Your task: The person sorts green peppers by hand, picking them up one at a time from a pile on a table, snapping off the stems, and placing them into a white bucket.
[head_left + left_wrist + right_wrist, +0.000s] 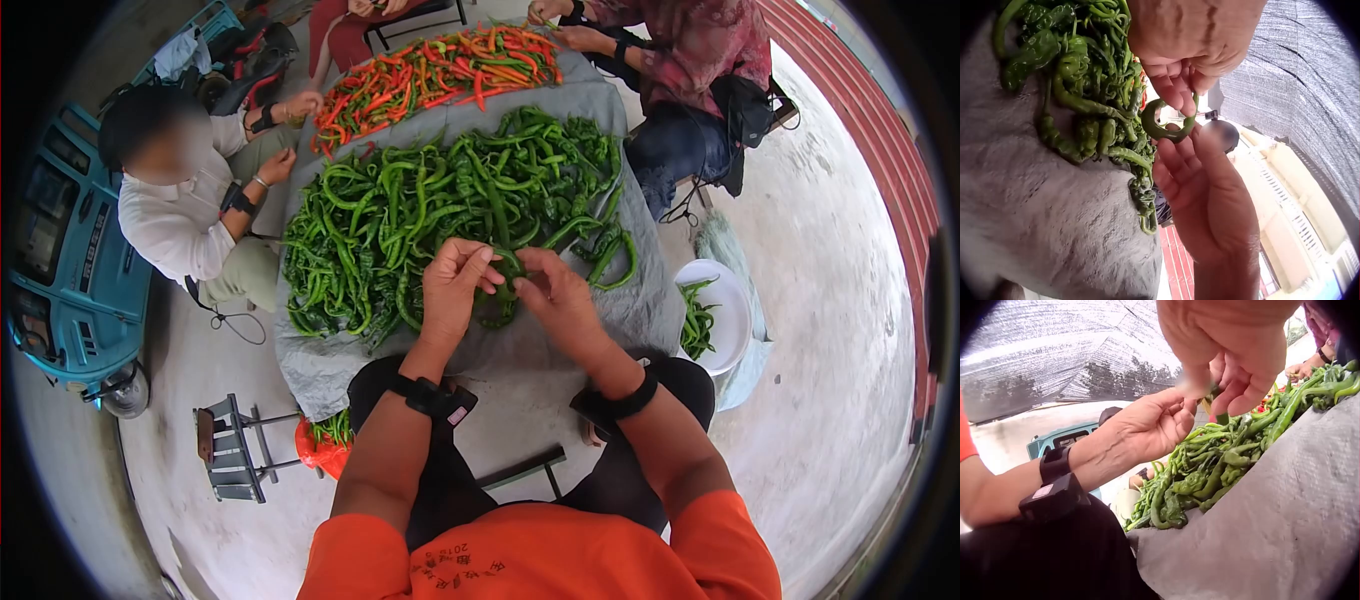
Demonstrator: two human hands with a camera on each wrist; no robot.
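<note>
A curled green chili pepper (1169, 129) is between my two hands, above the near edge of a big heap of green chili peppers (420, 200). My left hand (455, 285) pinches one end of it with thumb and fingertips. From the other side, my right hand (562, 300) holds it with curled fingers, as the left wrist view shows. In the right wrist view, the right hand (1229, 356) covers most of the pepper, and only a bit of green shows under its fingers. The left hand (1147, 428) meets it there, fingertips close together.
A grey sheet (640, 290) lies under the heap, with red and orange peppers (440, 80) at its far end. At the right stands a white basin (735, 320) holding some green peppers. A red bag (322, 452) and a folding chair (235, 450) are at lower left. Other people sit around.
</note>
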